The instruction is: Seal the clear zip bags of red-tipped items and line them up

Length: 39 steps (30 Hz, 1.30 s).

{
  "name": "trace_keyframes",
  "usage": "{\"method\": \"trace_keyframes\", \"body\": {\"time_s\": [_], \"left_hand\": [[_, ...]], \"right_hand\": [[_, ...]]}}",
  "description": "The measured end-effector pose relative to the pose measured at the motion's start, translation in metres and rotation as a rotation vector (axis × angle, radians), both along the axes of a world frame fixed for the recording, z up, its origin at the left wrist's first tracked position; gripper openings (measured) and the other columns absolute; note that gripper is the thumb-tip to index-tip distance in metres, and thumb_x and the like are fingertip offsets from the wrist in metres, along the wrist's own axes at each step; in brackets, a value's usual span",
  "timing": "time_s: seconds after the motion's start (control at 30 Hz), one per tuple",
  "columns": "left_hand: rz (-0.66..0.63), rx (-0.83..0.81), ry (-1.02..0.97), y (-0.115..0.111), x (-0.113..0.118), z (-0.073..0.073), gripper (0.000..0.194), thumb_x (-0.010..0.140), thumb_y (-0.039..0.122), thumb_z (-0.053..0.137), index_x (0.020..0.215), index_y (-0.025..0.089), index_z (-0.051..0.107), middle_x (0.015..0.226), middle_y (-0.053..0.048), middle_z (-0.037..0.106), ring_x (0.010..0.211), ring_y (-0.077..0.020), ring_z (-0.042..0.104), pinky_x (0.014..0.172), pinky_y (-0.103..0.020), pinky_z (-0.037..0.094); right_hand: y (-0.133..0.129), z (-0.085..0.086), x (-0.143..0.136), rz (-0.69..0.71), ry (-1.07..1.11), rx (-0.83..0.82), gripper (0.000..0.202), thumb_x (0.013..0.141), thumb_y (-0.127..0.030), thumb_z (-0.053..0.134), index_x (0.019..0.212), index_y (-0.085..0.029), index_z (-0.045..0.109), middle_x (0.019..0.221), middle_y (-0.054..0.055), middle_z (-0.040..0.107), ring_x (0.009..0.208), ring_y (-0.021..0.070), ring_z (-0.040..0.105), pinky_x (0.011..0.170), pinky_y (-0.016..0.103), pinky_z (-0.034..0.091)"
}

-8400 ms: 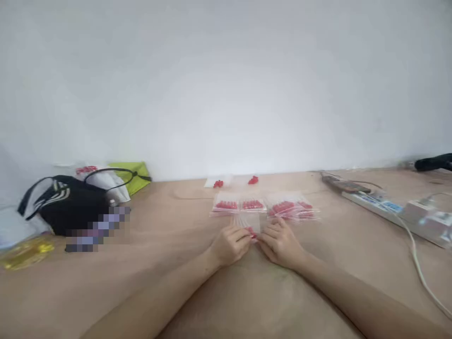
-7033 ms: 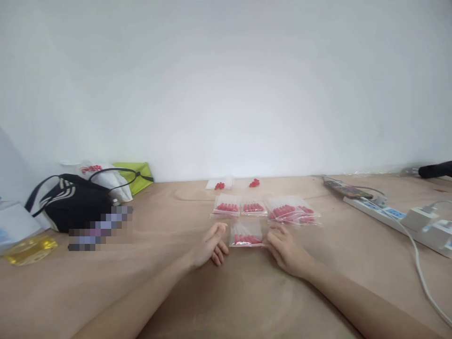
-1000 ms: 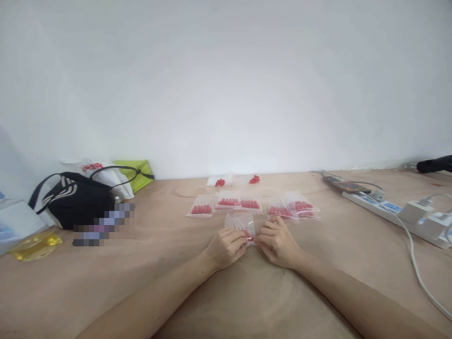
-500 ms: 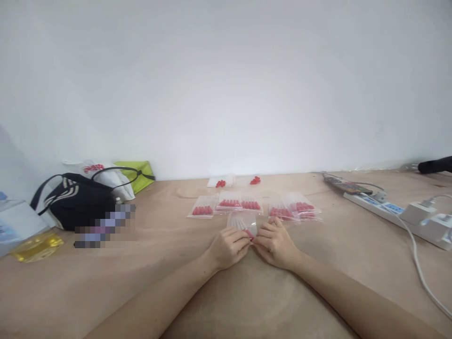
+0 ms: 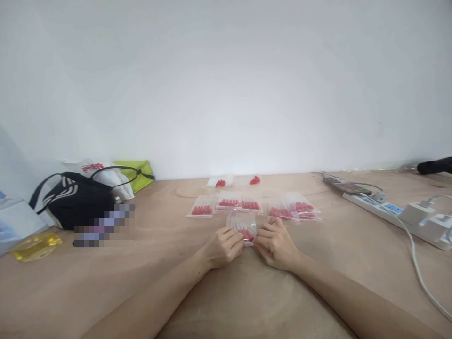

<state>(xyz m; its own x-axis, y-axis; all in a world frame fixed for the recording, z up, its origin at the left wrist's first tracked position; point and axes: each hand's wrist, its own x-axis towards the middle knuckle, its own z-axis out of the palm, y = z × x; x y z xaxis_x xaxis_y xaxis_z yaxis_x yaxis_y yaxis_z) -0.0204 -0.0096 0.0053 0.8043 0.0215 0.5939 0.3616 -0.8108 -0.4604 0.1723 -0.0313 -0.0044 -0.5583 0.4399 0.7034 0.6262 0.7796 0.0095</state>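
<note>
On the pale wooden table (image 5: 148, 282) both hands work at one small clear plastic zip bag with red pieces inside (image 5: 242, 225), which lies near the middle of the table, just on the near side of a row of similar bags. The left hand (image 5: 221, 246) pinches the near left edge of this bag with curled fingers, and the right hand (image 5: 276, 244) pinches the near right edge; the two hands are close together, almost touching.

Beyond the held bag, a row of filled clear bags lies flat: one bag on the far left (image 5: 202, 206), two bags side by side in the middle (image 5: 239, 202), and a small overlapping heap on the right (image 5: 294, 207). In the heap I cannot count the bags exactly; at least two show. Nothing lies between the hands and this row.

Farther away, near the white wall (image 5: 226, 84), there are two small groups of loose red pieces (image 5: 254, 180), the left one on a clear bag.

At the far left stands a black bag with white stripes (image 5: 70, 202), with a white plastic bag (image 5: 106, 176) and a green bag (image 5: 136, 172) behind it, and a yellow transparent packet (image 5: 35, 244) nearer. At the right lies a white power strip (image 5: 391, 209) with plugs and a white cable (image 5: 420, 273), well apart from the hands.
</note>
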Motion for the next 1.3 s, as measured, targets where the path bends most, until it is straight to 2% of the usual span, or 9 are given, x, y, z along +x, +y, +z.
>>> {"method": "trace_keyframes", "body": {"time_s": [0.27,0.37,0.47,0.63,0.7,0.83,0.97,1.07,1.3], "left_hand": [[0.031,-0.03,-0.007,0.005,-0.025,0.0,0.013,0.081,0.007,0.044,0.076,0.012,0.055,0.073,-0.004,0.061,0.063,-0.0128,0.054,0.061,-0.027,0.045],[0.094,-0.203,-0.04,0.005,-0.029,-0.001,0.019,0.084,0.013,0.041,0.069,0.014,0.052,0.067,-0.003,0.059,0.061,-0.013,0.053,0.057,-0.025,0.043],[0.241,-0.69,-0.192,0.0,-0.028,0.004,0.026,0.085,0.032,0.041,0.065,0.016,0.047,0.062,-0.001,0.054,0.057,-0.0123,0.052,0.054,-0.024,0.042],[0.389,-1.821,-0.726,-0.011,-0.015,0.017,0.046,0.08,0.059,0.029,0.107,0.022,0.031,0.064,0.002,0.051,0.048,-0.012,0.054,0.05,-0.027,0.046],[0.346,-2.004,-0.869,-0.015,-0.009,0.018,0.049,0.076,0.056,0.042,0.11,0.023,0.029,0.068,0.003,0.051,0.052,-0.0111,0.055,0.055,-0.027,0.046],[0.292,-1.959,-0.881,-0.018,-0.01,0.017,0.054,0.057,0.025,0.071,0.102,0.019,0.042,0.071,0.004,0.052,0.054,-0.0066,0.051,0.054,-0.019,0.041],[0.355,-1.826,-0.886,0.0,-0.037,0.033,0.039,0.058,0.023,0.067,0.093,0.017,0.05,0.077,0.0,0.056,0.058,-0.0095,0.054,0.052,-0.019,0.041],[0.468,-1.577,-1.034,0.031,-0.065,0.049,0.041,0.061,0.026,0.063,0.098,0.02,0.049,0.074,0.001,0.056,0.057,-0.0108,0.055,0.053,-0.022,0.044],[0.774,-1.316,-0.898,0.097,-0.093,0.048,0.03,0.063,0.015,0.058,0.092,0.013,0.05,0.062,0.0,0.055,0.056,-0.0144,0.057,0.054,-0.025,0.046]], "right_hand": [[0.002,0.004,0.014,-0.027,0.028,-0.107,0.02,0.079,-0.019,0.045,0.061,-0.018,0.054,0.057,-0.002,0.052,0.064,0.0117,0.043,0.073,0.033,0.022],[0.003,0.005,0.017,-0.043,0.0,-0.147,0.02,0.08,-0.021,0.046,0.062,-0.019,0.055,0.059,-0.002,0.054,0.066,0.0125,0.046,0.077,0.035,0.022],[0.004,0.007,0.02,-0.037,-0.03,-0.174,0.02,0.082,-0.022,0.043,0.065,-0.018,0.054,0.061,-0.001,0.055,0.066,0.0125,0.047,0.081,0.035,0.022],[-0.001,0.008,0.015,0.035,-0.058,-0.218,0.022,0.085,-0.018,0.037,0.067,-0.018,0.052,0.062,-0.001,0.054,0.064,0.0117,0.047,0.083,0.035,0.023],[-0.004,0.009,0.01,0.099,-0.1,-0.252,0.023,0.086,-0.024,0.039,0.069,-0.019,0.053,0.062,-0.001,0.055,0.067,0.0121,0.048,0.082,0.035,0.024],[-0.004,0.012,0.013,0.147,-0.105,-0.357,0.027,0.078,-0.046,0.05,0.073,-0.021,0.058,0.067,-0.001,0.058,0.069,0.0133,0.051,0.077,0.032,0.028],[0.019,0.013,0.046,-0.255,0.107,-0.312,0.03,0.082,-0.045,0.043,0.07,-0.023,0.061,0.071,0.001,0.063,0.072,0.016,0.052,0.077,0.036,0.027],[0.039,0.008,0.076,-0.504,0.174,-0.283,0.03,0.075,-0.051,0.049,0.076,-0.024,0.063,0.081,0.004,0.063,0.08,0.0206,0.052,0.076,0.037,0.029],[0.046,0.001,0.093,-0.521,0.014,-0.365,0.035,0.069,-0.048,0.055,0.096,-0.027,0.062,0.098,0.005,0.06,0.092,0.0232,0.051,0.08,0.041,0.031]]}}
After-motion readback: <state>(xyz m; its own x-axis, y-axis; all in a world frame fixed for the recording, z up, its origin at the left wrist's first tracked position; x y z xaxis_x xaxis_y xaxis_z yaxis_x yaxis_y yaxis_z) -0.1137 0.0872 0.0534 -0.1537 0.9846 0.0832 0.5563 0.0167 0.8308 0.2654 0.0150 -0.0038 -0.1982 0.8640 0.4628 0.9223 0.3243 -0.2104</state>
